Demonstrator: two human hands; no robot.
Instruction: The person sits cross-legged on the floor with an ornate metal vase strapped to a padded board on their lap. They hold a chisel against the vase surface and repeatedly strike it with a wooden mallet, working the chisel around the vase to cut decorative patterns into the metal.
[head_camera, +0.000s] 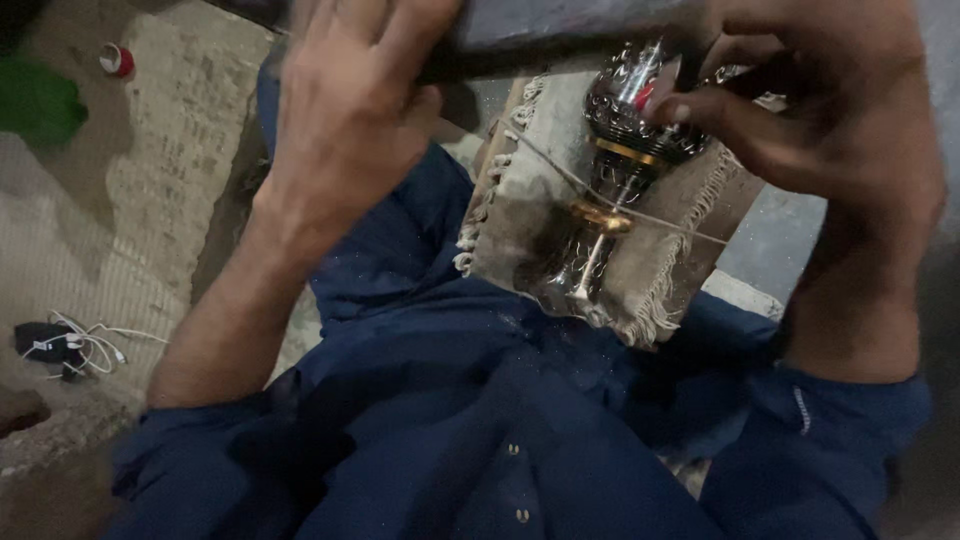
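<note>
The right hand (830, 110) closes its fingers (700, 110) around the bowl of an ornate silver metal goblet with gold bands and a slim stem (625, 150), gripping it where it lies tilted on a worn grey fringed cloth (540, 220) across the person's lap (dark blue clothing). The left hand (350, 110) rests with fingers spread and open on a dark flat bar (560, 30) just beside the goblet. A thin string (690, 232) crosses the cloth. On the concrete floor (170, 170) lie 1 white cable bundle (75, 345) and a small red-and-white roll (117, 60).
</note>
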